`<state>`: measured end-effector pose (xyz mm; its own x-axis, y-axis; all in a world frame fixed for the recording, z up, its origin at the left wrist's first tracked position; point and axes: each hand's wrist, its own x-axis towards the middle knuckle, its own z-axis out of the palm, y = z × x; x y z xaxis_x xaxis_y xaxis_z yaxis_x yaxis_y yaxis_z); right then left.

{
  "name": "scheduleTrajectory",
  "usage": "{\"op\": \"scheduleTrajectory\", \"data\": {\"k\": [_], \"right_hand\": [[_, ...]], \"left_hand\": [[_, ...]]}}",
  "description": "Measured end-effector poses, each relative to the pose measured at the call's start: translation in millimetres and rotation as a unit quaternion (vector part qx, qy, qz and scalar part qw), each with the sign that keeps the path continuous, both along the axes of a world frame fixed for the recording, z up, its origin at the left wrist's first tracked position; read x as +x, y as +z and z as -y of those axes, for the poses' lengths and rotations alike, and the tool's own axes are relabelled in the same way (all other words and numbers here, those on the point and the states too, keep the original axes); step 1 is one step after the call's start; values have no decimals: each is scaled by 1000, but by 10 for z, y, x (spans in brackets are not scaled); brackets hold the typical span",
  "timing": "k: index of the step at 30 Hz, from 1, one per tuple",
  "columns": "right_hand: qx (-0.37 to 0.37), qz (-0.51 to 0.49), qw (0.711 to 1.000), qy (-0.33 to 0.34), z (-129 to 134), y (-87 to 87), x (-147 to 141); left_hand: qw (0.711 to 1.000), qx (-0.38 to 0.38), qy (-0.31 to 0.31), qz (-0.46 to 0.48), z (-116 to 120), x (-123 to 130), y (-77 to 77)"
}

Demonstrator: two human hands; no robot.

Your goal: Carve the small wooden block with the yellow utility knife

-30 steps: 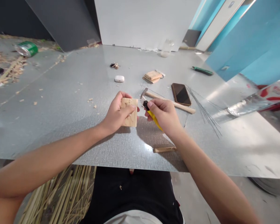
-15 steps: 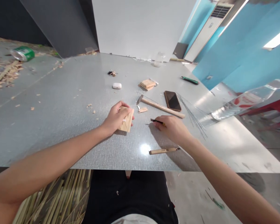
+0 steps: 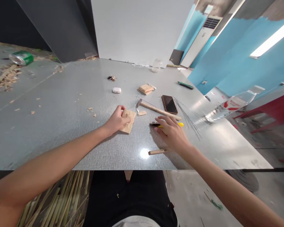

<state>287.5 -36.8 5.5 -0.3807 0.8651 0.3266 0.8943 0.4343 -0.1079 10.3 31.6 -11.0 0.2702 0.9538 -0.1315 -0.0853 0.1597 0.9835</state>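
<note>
My left hand [image 3: 118, 120] grips a small flat wooden block [image 3: 128, 122], its thumb pressed over a carved or roughened face. To the right, my right hand [image 3: 171, 130] hovers over a yellow-and-black craft knife [image 3: 180, 125]. Its fingers are stretched and spread, and the knife seems to lie on the table beneath them, its dark tip pointing left. Below that hand a wooden-handled carving tool [image 3: 157, 152] rests on the table, partly covered by the hand. A small wood scrap [image 3: 142, 113] lies between my hands, beside the head of a hammer [image 3: 156, 108].
Beyond the hammer lie a phone [image 3: 169, 104], thin wires [image 3: 188, 116] and stacked wood pieces [image 3: 146, 88]. A white earphone case [image 3: 116, 90], a green-handled tool [image 3: 185, 85] and a plastic bottle [image 3: 234, 104] stand or lie farther out. A green can [image 3: 22, 58] lies among shavings at left.
My right hand has loosened from the craft knife, its fingers spreading above it and showing the yellow handle. My left thumb has shifted lower on the wooden block. The view has turned slightly.
</note>
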Motion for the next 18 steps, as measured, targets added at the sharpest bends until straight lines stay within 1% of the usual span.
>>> {"op": "scheduleTrajectory", "data": {"k": [1, 2, 4, 5, 6, 8, 10, 13, 15, 18], "right_hand": [[12, -13, 999, 27, 133, 20, 22], [4, -19, 998, 57, 271, 38, 41], [-47, -15, 992, 113, 525, 57, 65], [-71, -15, 990, 125, 626, 52, 68], [-78, -18, 989, 121, 703, 37, 67], [-72, -20, 991, 110, 780, -9, 53], [-62, -14, 992, 110, 761, -48, 32], [-62, -29, 989, 129, 605, -29, 6], [-62, -75, 987, 125, 450, 34, -3], [-65, -168, 980, 85, 176, 146, -46]], "left_hand": [[1000, 3, -5, -6, -14, -4, -10], [1000, 6, -11, -12, -28, -7, -19], [999, 15, -22, -24, -50, -11, -35], [999, 20, -24, -27, -57, -11, -40], [999, 25, -24, -27, -60, -11, -43], [999, 38, -27, -27, -55, -14, -42], [997, 55, -50, -34, -39, -26, -33], [993, 58, -88, -51, -25, -64, -17], [992, 39, -99, -63, -42, -94, -10], [987, 31, -119, -99, -104, -125, 6]]}}
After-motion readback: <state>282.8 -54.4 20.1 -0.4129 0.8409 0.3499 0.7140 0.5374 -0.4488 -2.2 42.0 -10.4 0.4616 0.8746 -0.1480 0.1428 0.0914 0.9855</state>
